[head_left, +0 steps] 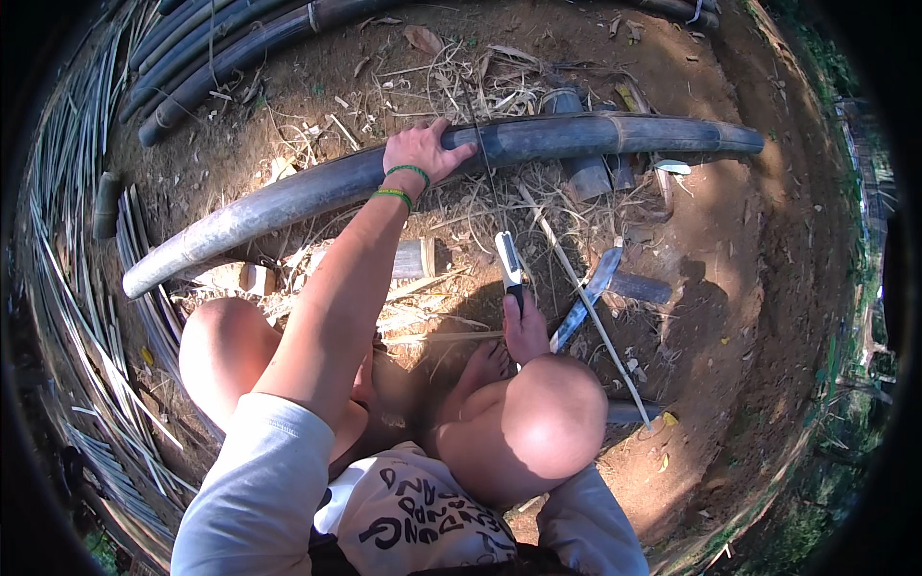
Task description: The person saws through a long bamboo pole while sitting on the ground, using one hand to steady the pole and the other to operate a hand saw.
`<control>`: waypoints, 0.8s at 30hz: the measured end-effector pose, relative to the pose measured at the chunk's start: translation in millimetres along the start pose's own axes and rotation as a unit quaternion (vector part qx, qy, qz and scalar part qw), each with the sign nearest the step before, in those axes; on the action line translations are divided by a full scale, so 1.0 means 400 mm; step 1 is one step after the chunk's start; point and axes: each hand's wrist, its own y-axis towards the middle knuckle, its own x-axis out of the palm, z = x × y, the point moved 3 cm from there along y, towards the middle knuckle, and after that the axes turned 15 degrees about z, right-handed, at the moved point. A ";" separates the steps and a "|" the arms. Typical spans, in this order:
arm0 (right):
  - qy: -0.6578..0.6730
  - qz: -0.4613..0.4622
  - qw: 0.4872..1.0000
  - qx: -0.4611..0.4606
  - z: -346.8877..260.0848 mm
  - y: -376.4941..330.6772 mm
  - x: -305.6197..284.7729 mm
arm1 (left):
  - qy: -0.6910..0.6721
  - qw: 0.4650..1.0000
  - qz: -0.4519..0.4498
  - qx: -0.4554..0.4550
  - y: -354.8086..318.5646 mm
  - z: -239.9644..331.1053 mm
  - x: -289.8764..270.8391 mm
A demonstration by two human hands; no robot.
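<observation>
A long, thick bamboo pole (557, 137) lies crosswise in front of me, its pale end at the left and its darker end at the right. My left hand (423, 152) is clasped over the pole near its middle, thumb pointing right along it. Just right of that thumb, the thin blade of a handsaw (508, 257) crosses the pole; the uncertain part is how deep it sits. My right hand (524, 326) is wrapped around the saw's black-and-white handle, close to my right knee.
A long flat blade (588, 296) lies right of my right hand, beside a thin stick (586, 302). Short bamboo pieces (413, 259) and dry shavings (451, 72) litter the dirt. Bamboo poles (221, 67) are stacked at the far left, and long split strips (72, 221) run along the left.
</observation>
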 end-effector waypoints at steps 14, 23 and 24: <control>-0.037 0.034 0.999 -0.022 -0.098 0.165 0.100 | 0.010 0.998 0.047 0.030 -0.021 -0.012 0.016; -0.027 -0.002 0.999 0.019 -0.043 0.059 0.029 | 0.031 0.997 0.031 0.060 -0.019 -0.013 0.020; -0.038 0.000 0.999 0.018 -0.040 0.058 0.024 | 0.031 0.997 0.022 0.067 -0.023 -0.006 0.013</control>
